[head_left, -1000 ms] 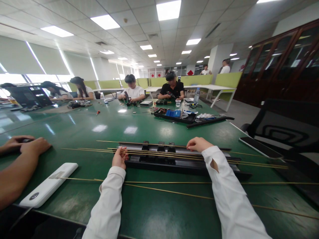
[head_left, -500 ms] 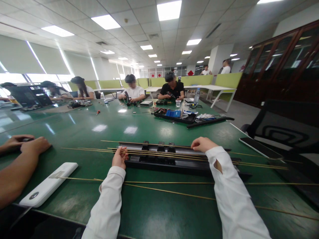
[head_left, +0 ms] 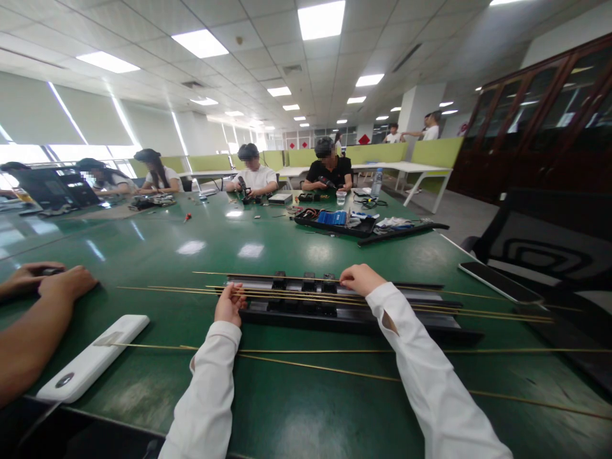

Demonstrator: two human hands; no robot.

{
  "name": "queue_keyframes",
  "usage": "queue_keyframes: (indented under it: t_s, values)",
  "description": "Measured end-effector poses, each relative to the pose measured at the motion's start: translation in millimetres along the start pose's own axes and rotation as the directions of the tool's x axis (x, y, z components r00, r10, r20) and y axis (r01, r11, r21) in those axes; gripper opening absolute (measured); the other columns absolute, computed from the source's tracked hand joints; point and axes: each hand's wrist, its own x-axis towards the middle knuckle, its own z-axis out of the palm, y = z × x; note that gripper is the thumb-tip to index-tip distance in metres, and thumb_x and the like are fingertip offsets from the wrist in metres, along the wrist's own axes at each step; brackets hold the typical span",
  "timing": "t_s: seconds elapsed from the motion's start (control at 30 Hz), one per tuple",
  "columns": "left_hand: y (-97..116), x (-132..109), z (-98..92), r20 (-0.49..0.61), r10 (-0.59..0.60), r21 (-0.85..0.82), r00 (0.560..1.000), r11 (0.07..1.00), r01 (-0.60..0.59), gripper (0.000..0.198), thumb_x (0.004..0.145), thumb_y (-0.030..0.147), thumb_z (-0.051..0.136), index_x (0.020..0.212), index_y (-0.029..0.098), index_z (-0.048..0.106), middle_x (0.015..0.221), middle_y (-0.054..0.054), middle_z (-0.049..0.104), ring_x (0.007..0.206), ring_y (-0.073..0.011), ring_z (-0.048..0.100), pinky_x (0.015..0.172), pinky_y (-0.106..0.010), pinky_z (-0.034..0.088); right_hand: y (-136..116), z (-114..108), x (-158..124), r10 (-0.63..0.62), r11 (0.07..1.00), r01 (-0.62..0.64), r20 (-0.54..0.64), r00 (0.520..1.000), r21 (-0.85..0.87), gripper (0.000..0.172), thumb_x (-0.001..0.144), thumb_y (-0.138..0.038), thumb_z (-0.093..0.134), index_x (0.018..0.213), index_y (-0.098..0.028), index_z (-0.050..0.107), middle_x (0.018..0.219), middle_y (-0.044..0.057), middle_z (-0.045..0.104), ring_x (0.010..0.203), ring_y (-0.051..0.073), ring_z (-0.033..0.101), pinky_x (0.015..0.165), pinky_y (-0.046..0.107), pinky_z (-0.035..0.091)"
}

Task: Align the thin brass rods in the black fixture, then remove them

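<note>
The left hand [head_left: 230, 305] is curled around several brass rods [head_left: 306, 294] above a black rail assembly [head_left: 310, 320], towards the worktop's [head_left: 296, 401] near edge. The right hand [head_left: 363, 279] pinches a single rod [head_left: 258, 276].

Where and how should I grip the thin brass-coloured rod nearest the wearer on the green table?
I'd probably pinch the thin brass-coloured rod at its bare stretch between the white left sleeve and white right sleeve, coming down from the near side. It is slender and low against the green table, and a similar rod lies behind it.
</note>
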Motion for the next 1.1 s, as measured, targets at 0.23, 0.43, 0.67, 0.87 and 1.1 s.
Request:
queue_keyframes:
  t_s: [0.23,0.43,0.67,0.87,1.1]
  values:
    - [1,-1,0.6,0.005,-0.004,-0.001,1.0,1.0,0.004,0.012,0.065,0.024,0.05,0.067,0.013,0.055,0.051,0.001,0.047,0.039,-0.0069,0.041,0.037,-0.02,0.028,11,-7,-4,-0.005,1.0,0.004,0.035,0.999,0.031,0.018,0.068,-0.021,0.05,0.073,-0.019,0.067,0.061,0.002,0.065,0.062,0.012,0.058,0.059,0.018,0.04]
    - [0,1,-0.8,0.009,0.0,-0.002,1.0,1.0,0.0,0.013,0.065,0.025,0.05,0.066,0.013,0.055,0.052,0.001,0.048,0.04,-0.0073,0.042,0.037,-0.02,0.028,19,-15,-10,0.021,0.999,-0.024,0.07,0.997,0.046,0.019,0.067,-0.022,0.05,0.073,-0.018,0.067,0.06,0.001,0.065,0.062,0.011,0.058,0.058,0.018,0.04]
    - [-1,3,-1.9,0.008,0.017,-0.001,1.0,1.0,-0.017,0.013,0.063,0.025,0.052,0.065,0.013,0.055,0.053,0.0,0.048,0.039,-0.0068,0.042,0.037,-0.019,0.028,31,-19,-13,0.058,0.995,-0.065,0.097,0.994,0.072,0.018,0.066,-0.026,0.051,0.073,-0.02,0.067,0.059,-0.001,0.065,0.063,0.012,0.059,0.058,0.018,0.04]
    - [-1,3,-2.2,0.008,0.005,-0.008,1.0,1.0,-0.005,0.013,0.065,0.025,0.05,0.066,0.012,0.055,0.051,0.001,0.048,0.039,-0.0068,0.041,0.037,-0.019,0.028,40,-24,-19,0.101,0.99,-0.112,0.125,0.987,0.082,0.018,0.066,-0.027,0.051,0.071,-0.02,0.067,0.062,-0.001,0.066,0.066,0.012,0.059,0.062,0.018,0.04]
    - [0,3,-2.5,0.01,-0.007,-0.006,1.0,1.0,0.007,0.013,0.068,0.024,0.048,0.067,0.013,0.054,0.05,0.001,0.047,0.039,-0.0069,0.041,0.037,-0.019,0.028,53,-25,-22,0.125,0.984,-0.142,0.152,0.98,0.108,0.02,0.065,-0.028,0.051,0.074,-0.019,0.067,0.064,0.0,0.066,0.069,0.013,0.059,0.064,0.018,0.041]
